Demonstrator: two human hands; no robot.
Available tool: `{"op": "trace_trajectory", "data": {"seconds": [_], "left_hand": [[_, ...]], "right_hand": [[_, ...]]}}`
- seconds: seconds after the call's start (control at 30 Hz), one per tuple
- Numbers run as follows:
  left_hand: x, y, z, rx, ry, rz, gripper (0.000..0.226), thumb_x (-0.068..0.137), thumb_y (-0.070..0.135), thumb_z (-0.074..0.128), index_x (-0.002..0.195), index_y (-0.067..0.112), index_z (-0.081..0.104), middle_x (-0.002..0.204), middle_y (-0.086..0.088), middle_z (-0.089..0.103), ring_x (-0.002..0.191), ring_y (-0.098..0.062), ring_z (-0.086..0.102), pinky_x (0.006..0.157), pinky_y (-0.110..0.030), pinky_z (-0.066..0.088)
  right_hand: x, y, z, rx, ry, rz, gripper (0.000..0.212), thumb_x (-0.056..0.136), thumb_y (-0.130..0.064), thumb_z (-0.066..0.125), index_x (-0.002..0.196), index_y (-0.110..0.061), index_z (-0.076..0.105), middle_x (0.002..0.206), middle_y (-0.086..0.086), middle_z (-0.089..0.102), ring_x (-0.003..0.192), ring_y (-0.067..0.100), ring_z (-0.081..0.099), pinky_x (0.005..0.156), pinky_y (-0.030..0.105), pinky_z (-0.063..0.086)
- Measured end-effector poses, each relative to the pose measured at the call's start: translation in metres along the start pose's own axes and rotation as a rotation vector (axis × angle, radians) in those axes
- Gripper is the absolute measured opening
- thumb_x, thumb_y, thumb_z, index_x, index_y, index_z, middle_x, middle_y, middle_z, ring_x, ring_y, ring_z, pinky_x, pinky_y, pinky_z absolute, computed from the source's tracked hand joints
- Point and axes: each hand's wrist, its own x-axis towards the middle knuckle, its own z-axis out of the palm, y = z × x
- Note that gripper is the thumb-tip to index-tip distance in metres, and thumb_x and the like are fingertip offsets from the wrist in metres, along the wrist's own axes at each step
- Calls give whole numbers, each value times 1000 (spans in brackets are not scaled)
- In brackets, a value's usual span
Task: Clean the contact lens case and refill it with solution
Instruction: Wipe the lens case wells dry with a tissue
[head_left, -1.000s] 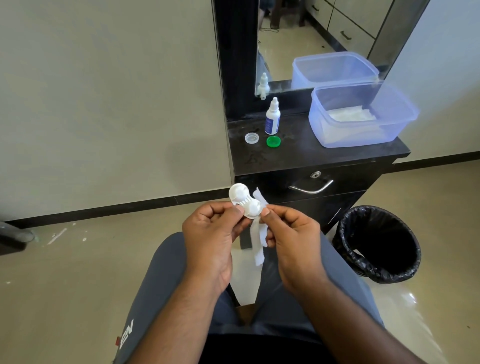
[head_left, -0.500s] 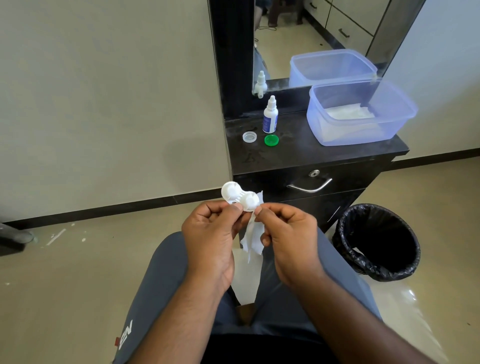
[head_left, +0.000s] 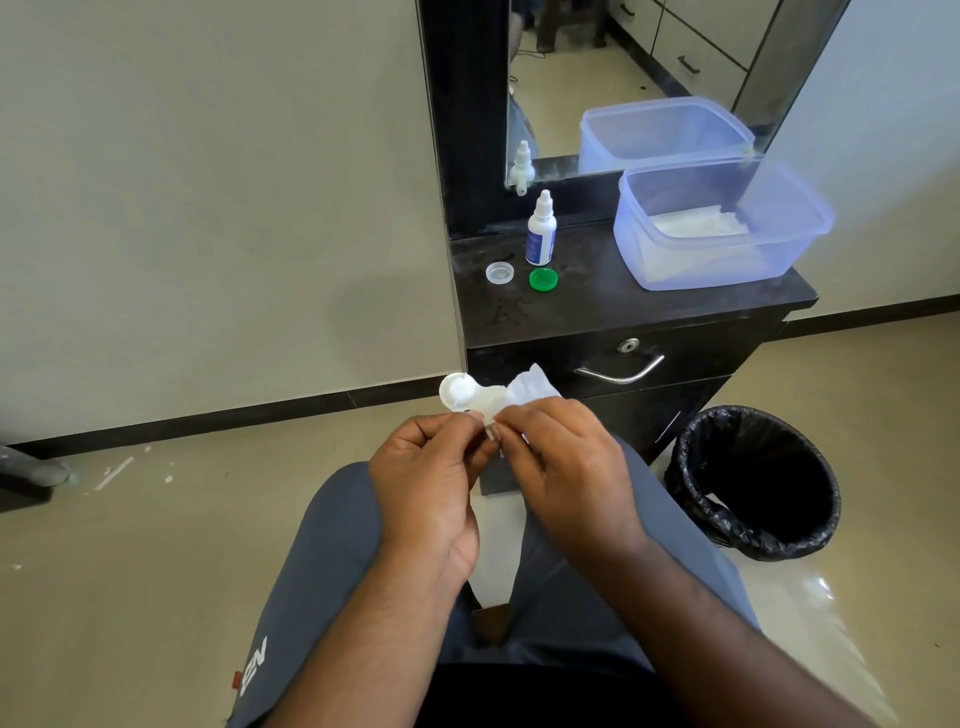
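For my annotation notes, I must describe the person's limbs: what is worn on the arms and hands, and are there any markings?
Both forearms are bare, with no sleeve in view. The left hand and the right hand wear no gloves, and no ring, watch or bracelet shows. The only marking near them is white lettering with a small red tag on the grey trousers, by the left knee.

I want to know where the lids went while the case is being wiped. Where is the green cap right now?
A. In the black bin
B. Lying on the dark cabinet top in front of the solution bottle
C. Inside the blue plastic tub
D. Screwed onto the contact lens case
B: the green cap lies loose on the cabinet top, just in front of the solution bottle and beside the clear cap.
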Motion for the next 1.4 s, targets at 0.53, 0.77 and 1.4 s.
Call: {"op": "trace_trajectory", "data": {"seconds": [0.53, 0.77, 1.4], "left_hand": [[-4, 2, 4, -48, -16, -130, 12, 81, -10, 64, 72, -3, 63, 71, -18, 66, 61, -20, 68, 71, -32, 62], [-7, 0, 2, 13, -1, -143, 11, 80, -8, 67, 72, -1, 65, 80, -22, 70, 66, -24, 71, 60, -26, 59], [-3, 1, -1, 134, -70, -132, 16, 79, -10, 66, 67, -1, 63, 70, -17, 69, 60, -21, 70, 63, -29, 61]], "right_hand": [[7, 19, -7, -253, 42, -399, 9, 88, -10, 62, 91, -4, 70, 88, 10, 66, 69, 21, 55, 53, 30, 47], [8, 37, -13, -269, 0, -417, 14, 85, -11, 68, 98, -5, 66, 101, 12, 67, 81, 26, 59, 63, 38, 50], [18, 46, -28, -135, -209, -625, 12, 91, -7, 62, 100, 0, 68, 100, 16, 66, 87, 28, 63, 72, 38, 53]]}}
